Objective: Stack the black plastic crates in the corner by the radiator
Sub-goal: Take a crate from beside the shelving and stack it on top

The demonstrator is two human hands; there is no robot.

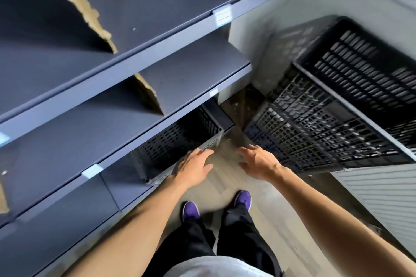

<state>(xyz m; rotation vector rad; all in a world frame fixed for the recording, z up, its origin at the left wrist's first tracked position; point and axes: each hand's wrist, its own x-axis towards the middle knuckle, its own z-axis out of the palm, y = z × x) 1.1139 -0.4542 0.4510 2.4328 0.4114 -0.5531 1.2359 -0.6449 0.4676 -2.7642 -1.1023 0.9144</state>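
A stack of black plastic crates [333, 105] stands in the corner at the right, beside the white radiator [380, 195]. Another perforated crate [180, 139] sits on the floor under the lowest shelf, its grey rim sticking out. My left hand [193, 168] hovers over that crate's near rim with fingers spread, holding nothing. My right hand [258, 161] is open too, fingers apart, above the floor between the low crate and the stack.
Dark blue metal shelves [126, 87] fill the left side, with torn cardboard dividers [87, 11] standing on them. The grey floor [254, 227] runs as a narrow strip between shelves and radiator. My feet in purple shoes [191, 210] stand on it.
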